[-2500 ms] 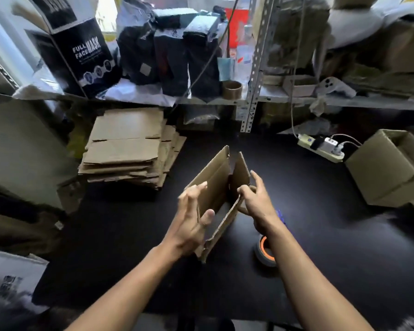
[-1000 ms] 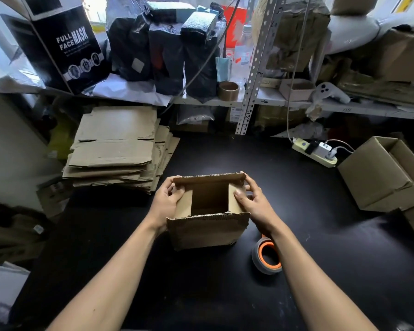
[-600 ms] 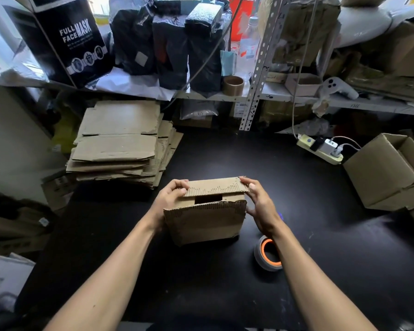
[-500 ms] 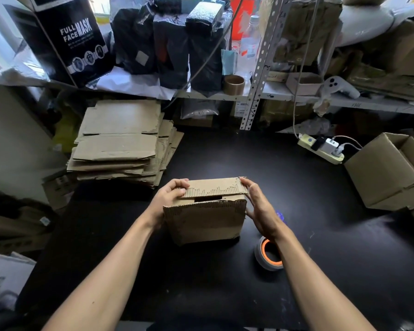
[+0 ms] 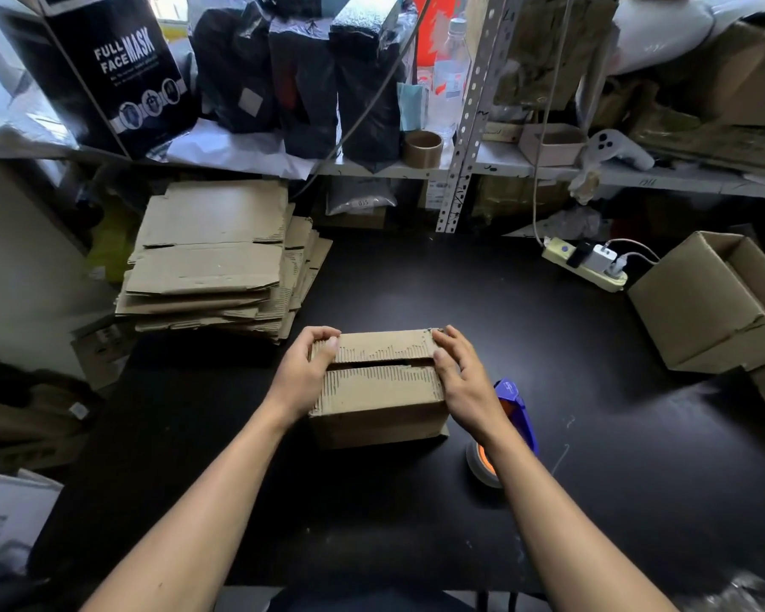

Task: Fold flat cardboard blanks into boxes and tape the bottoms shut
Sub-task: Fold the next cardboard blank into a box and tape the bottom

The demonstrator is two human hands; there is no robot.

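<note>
On the black counter [image 5: 416, 280], near its front edge, the cardboard box [image 5: 378, 406] stands with its two long flaps [image 5: 383, 346] folded down on top, and a narrow dark gap remains between them. The left hand [image 5: 303, 373] curls around the left end of the box, thumb on the far flap. The right hand [image 5: 462, 382] holds the right end, with the fingers on the flap corner. I judge this side is the bottom, and the step is to close it for taping. To do it well, both hands should press the flaps level until their edges meet and the corners are square. One hand must then keep them down while the other takes the tape dispenser [image 5: 502, 435], which lies just beside the right wrist. The stack of flat blanks [image 5: 213, 258] waits at the back left.
</note>
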